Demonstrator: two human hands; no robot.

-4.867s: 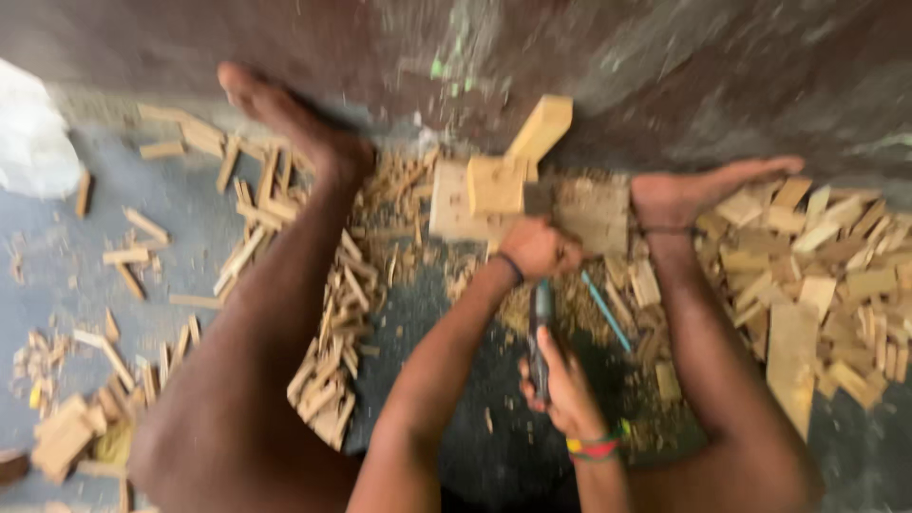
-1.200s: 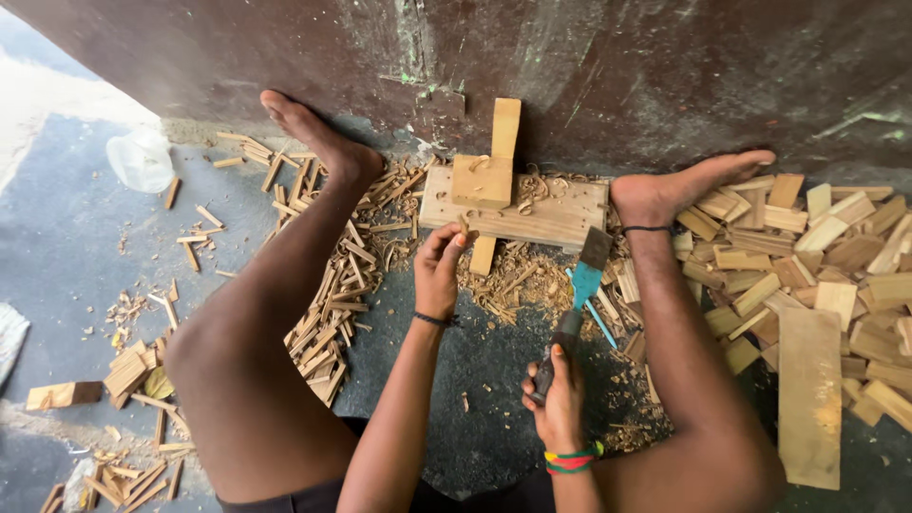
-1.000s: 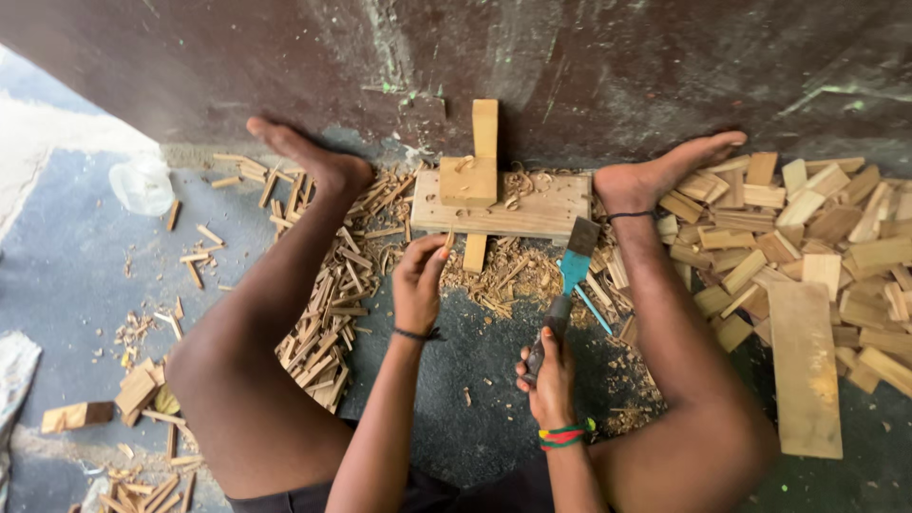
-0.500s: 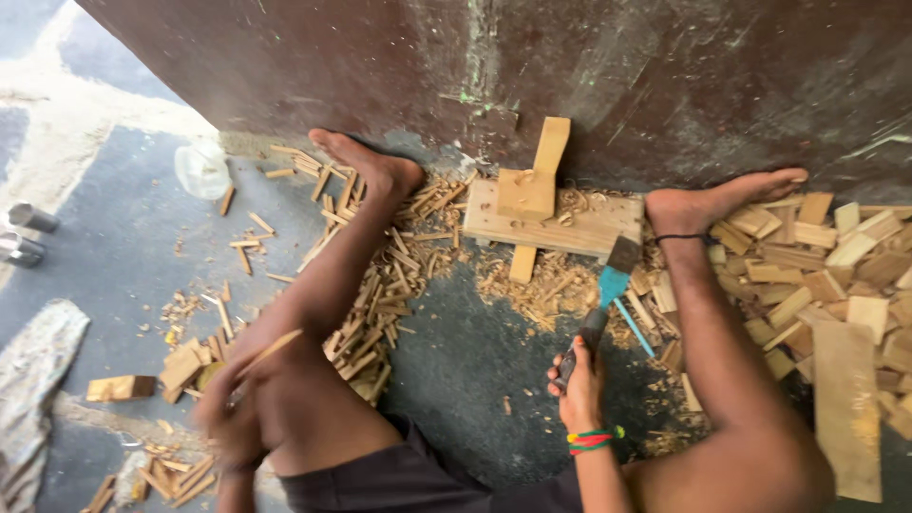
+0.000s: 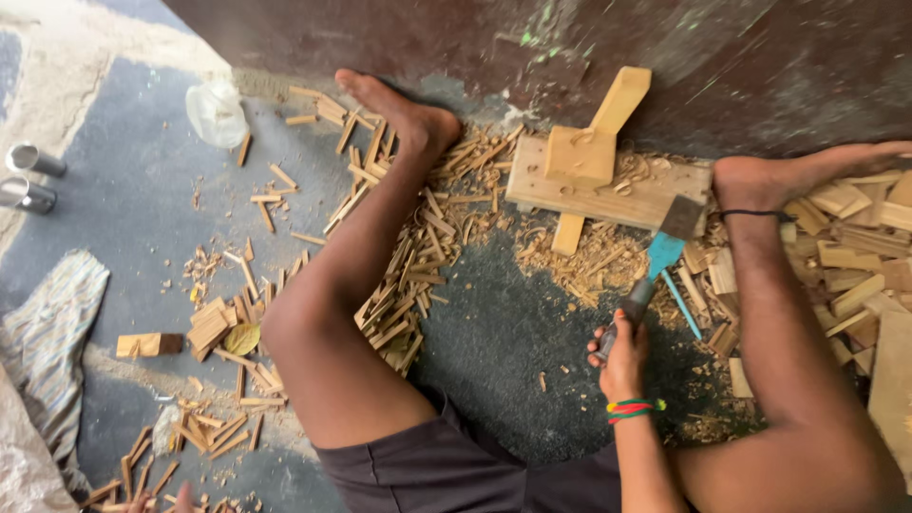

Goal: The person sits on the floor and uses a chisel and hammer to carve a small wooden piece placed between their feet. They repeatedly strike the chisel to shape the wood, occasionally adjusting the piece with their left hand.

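I sit on the floor with my legs spread. My right hand (image 5: 622, 350) grips the dark handle of a hatchet (image 5: 665, 249) with a blue neck and a grey blade. The blade rests at the right end of a flat wooden board (image 5: 646, 201) lying against the wall. A small wooden block with a long handle-like piece (image 5: 584, 152) stands on the board. Only a fingertip of my left hand (image 5: 180, 498) shows at the bottom-left edge, among thin wooden sticks (image 5: 204, 432). Whether it holds anything is hidden.
Split sticks (image 5: 404, 290) lie heaped along my left leg. Cut wood pieces (image 5: 855, 256) are piled at the right. A plastic bag (image 5: 217, 112), two metal cylinders (image 5: 28, 176), a striped cloth (image 5: 52, 328) and a small wood block (image 5: 147, 344) lie to the left. A dark wall (image 5: 475, 38) stands ahead.
My left hand left the area in front of the board and swung back to the left, past my thigh. The view turned left. My right hand kept the hatchet by the board.
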